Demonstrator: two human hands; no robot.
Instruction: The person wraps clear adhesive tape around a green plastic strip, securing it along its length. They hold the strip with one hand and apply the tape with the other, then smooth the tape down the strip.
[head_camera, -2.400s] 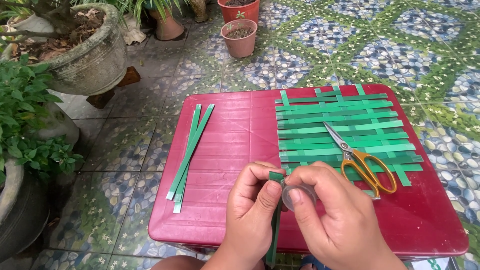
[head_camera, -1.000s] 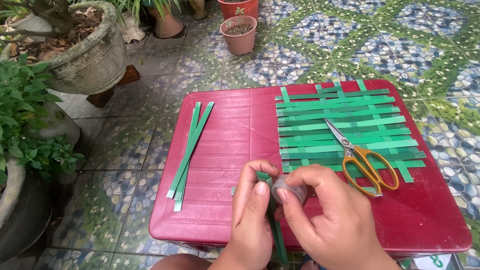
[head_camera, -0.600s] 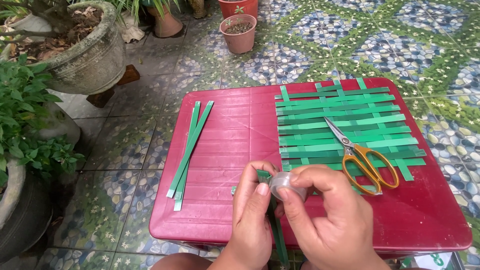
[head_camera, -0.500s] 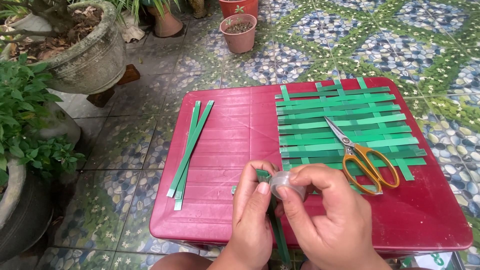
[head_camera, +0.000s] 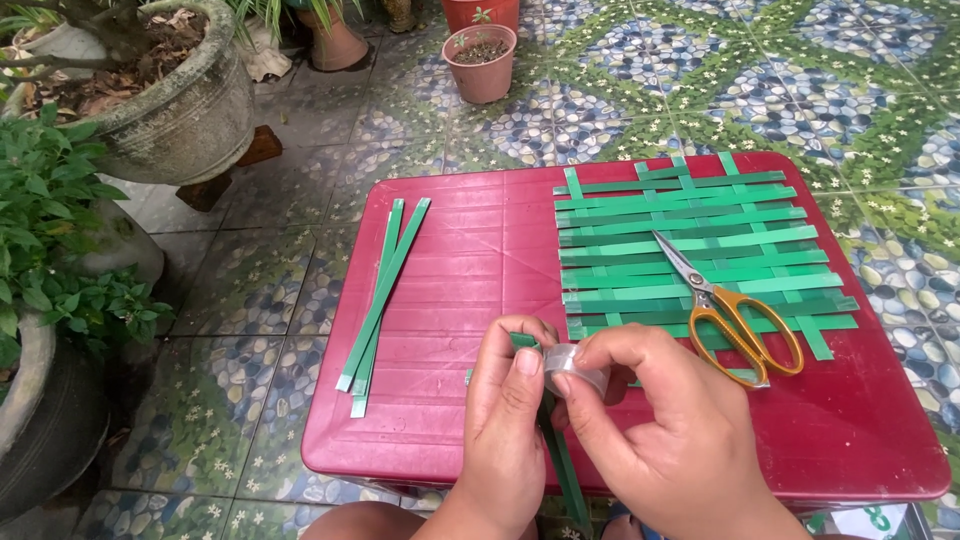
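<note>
My left hand pinches the top of a green paper strip that hangs down toward my lap. My right hand holds a small roll of clear tape against the strip's upper end, thumb and forefinger on the roll. Both hands hover over the near edge of a red plastic table. A mat of woven green strips lies on the table's right half, with orange-handled scissors resting on it. Loose green strips lie on the left side.
A large stone planter and leafy plants stand at the left. Small terracotta pots stand beyond the table. The floor is patterned pebble tile.
My hands have shifted slightly up and right over the table edge. The tape roll has moved up to the strip's top end, and my left thumb now presses beside it.
</note>
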